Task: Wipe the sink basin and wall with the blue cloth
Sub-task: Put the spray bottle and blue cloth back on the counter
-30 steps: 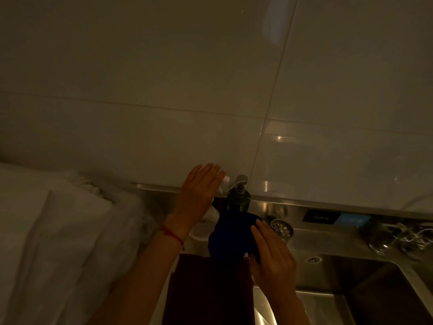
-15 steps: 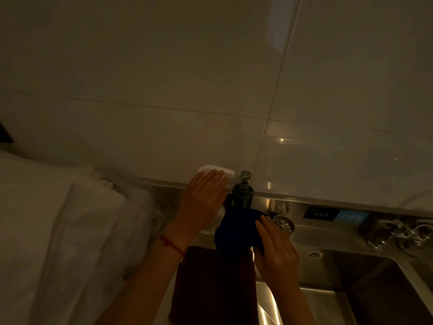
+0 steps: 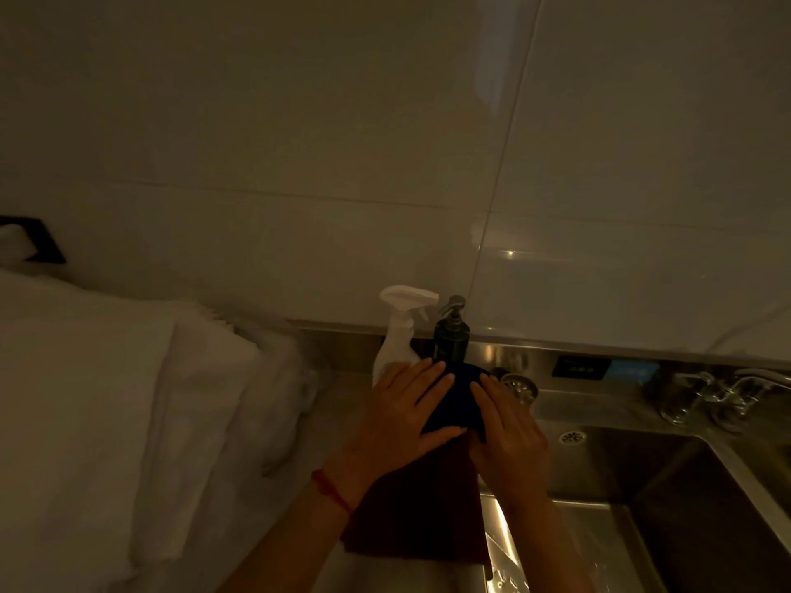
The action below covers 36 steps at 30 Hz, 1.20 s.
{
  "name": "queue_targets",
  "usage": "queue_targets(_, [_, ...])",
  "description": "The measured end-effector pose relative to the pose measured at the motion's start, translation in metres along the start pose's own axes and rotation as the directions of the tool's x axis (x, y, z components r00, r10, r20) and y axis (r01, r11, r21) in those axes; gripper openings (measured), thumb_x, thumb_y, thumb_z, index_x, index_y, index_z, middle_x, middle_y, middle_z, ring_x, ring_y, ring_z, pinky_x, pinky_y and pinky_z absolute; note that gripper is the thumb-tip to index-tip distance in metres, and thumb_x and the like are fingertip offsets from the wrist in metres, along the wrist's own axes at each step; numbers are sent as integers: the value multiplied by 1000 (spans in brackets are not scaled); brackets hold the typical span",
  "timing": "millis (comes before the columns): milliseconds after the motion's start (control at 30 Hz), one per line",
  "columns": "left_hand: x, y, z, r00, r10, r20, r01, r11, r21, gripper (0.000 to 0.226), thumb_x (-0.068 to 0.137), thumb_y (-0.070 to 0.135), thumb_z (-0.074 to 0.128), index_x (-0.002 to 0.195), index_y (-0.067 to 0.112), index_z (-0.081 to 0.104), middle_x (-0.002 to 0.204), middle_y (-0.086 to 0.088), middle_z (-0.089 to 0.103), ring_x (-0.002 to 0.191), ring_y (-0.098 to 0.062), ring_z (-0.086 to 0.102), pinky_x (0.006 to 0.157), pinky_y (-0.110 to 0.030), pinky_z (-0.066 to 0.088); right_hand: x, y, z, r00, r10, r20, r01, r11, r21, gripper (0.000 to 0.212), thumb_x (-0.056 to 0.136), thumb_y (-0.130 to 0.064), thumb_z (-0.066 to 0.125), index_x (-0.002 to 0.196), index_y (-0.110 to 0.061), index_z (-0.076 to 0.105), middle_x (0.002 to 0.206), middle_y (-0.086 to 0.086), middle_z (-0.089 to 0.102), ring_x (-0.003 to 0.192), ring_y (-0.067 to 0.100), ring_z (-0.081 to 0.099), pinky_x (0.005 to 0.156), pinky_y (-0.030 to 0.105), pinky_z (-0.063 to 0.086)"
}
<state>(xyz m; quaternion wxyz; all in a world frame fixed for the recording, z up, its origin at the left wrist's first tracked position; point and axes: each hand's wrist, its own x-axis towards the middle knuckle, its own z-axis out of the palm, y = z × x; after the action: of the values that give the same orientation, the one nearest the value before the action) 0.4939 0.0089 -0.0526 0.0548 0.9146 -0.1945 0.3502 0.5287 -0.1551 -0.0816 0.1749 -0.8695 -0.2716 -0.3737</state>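
The blue cloth (image 3: 456, 404) lies bunched on the steel counter, in front of a dark pump bottle (image 3: 451, 338). My left hand (image 3: 398, 417) rests on its left side with straight fingers, the thumb along the cloth's near edge. On the right side my right hand (image 3: 509, 438) lies flat, fingers pointing toward the wall. The steel sink basin (image 3: 693, 507) opens at the lower right. The pale tiled wall (image 3: 385, 164) fills the upper view.
A white spray bottle (image 3: 400, 331) stands left of the pump bottle. A dark red cloth (image 3: 419, 511) lies under my wrists. Folded white towels (image 3: 128, 400) are stacked at the left. A drain strainer (image 3: 518, 387) and the tap (image 3: 727, 389) sit behind the basin.
My left hand has left the white spray bottle and come down onto the blue cloth. The bottle's head now stands uncovered. My right hand stays on the cloth.
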Motion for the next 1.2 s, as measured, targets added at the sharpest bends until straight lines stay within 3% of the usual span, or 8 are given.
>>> queue_targets(133, [-16, 7, 4, 997, 26, 75, -25, 1000, -16, 75, 59, 52, 83, 115, 3, 69, 120, -13, 68, 110, -28, 65, 89, -48, 53, -7, -9, -11, 999, -7, -38, 7, 1000, 12, 44, 56, -4, 84, 97, 5, 68, 100, 22, 69, 89, 34, 68, 72, 42, 56])
queue_targets(300, [-35, 25, 5, 996, -3, 88, 6, 999, -39, 78, 55, 37, 90, 120, 2, 64, 123, -13, 66, 113, -28, 64, 91, -45, 52, -25, -15, -26, 997, -25, -74, 26, 1000, 13, 30, 71, -11, 66, 96, 4, 69, 100, 21, 69, 89, 32, 68, 73, 41, 57])
queue_targets(467, [-56, 51, 1, 1000, -16, 20, 16, 1000, -9, 71, 54, 25, 92, 116, 0, 67, 117, -16, 69, 106, -29, 68, 85, -43, 57, -54, -13, -42, 998, -60, -2, 60, 997, 45, 54, 45, -1, 87, 96, 2, 69, 99, 20, 70, 88, 31, 69, 75, 41, 55])
queue_targets(700, [-92, 87, -2, 1000, -20, -18, 20, 1000, 15, 60, 47, 5, 92, 104, 0, 72, 107, -16, 73, 97, -27, 71, 79, -40, 60, -94, -11, -61, 986, -145, 78, 135, 983, 128, 56, 45, 0, 87, 97, 3, 69, 101, 20, 69, 92, 31, 68, 76, 39, 55])
queue_targets(767, [-102, 92, 0, 999, -7, -47, 9, 999, 51, 44, 60, 4, 85, 102, 2, 74, 104, -15, 74, 95, -26, 72, 78, -38, 60, -103, -11, -63, 981, -168, 95, 152, 977, 149, 56, 45, 1, 86, 98, 2, 69, 102, 20, 69, 93, 30, 68, 75, 38, 56])
queue_targets(833, [-112, 95, 1, 997, 21, -75, -13, 995, 96, 21, 83, 8, 63, 99, 3, 75, 101, -13, 75, 92, -25, 73, 77, -36, 60, -111, -11, -64, 971, -205, 120, 185, 970, 160, 58, 43, -1, 88, 98, 1, 69, 102, 19, 69, 93, 29, 68, 74, 36, 56])
queue_targets(967, [-131, 96, 2, 993, 46, -106, -29, 988, 152, 47, 103, 11, 30, 97, 3, 76, 99, -12, 75, 90, -24, 74, 75, -35, 61, -126, -12, -62, 945, -272, 184, 236, 952, 194, 67, 39, -10, 93, 101, 0, 69, 104, 18, 69, 94, 29, 68, 71, 34, 58])
queue_targets(1200, [-164, 101, 8, 999, 33, -29, -28, 989, 147, 37, 99, 12, 39, 99, 5, 76, 101, -11, 75, 91, -22, 74, 77, -34, 59, -152, -18, -48, 916, -315, 250, 258, 937, 236, 66, 42, -12, 92, 103, -3, 68, 106, 16, 69, 97, 27, 67, 77, 34, 55])
